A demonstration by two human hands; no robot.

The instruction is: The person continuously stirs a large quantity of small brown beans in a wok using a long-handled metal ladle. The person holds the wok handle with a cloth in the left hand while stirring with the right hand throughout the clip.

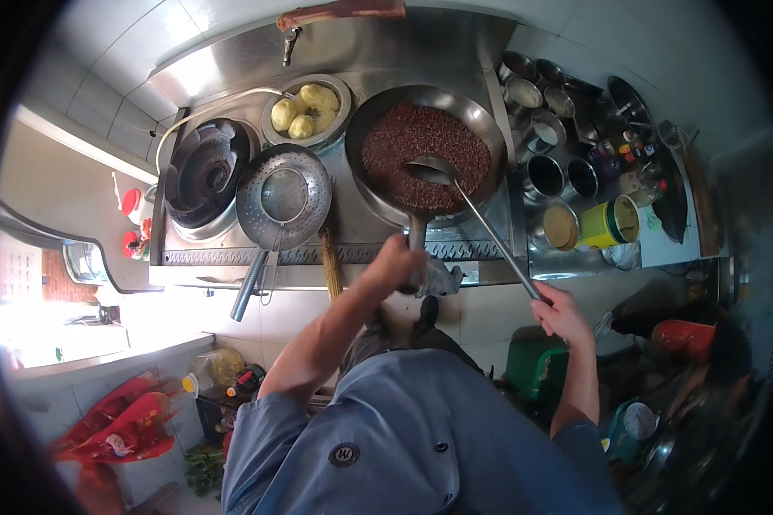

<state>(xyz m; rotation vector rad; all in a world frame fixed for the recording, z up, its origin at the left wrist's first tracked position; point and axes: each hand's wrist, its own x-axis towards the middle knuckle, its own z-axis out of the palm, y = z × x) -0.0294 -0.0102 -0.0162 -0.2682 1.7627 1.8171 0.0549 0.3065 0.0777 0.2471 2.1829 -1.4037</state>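
A large metal wok [367, 183] sits on the right part of the steel range, filled with many small reddish-brown pieces [419, 145], which look like peanuts or beans. My left hand [400, 261] is closed around the wok's handle [417, 233], with a grey cloth [443, 278] hanging beside it. In my right hand [557, 312] is the end of a long-handled metal ladle [496, 238]; its bowl rests among the pieces in the wok. Left of the wok lies a perforated strainer [309, 215] with a smaller wire strainer [285, 194] on it, both apart from my hands.
Behind the strainer stands a bowl [343, 106] of peeled yellow potatoes [319, 96]. An uncovered burner [209, 177] is at the left, a bamboo brush [330, 257] near the front edge. Seasoning pots [544, 177] and a yellow-green tin [602, 222] crowd the right counter. A tap [290, 48] overhangs the range.
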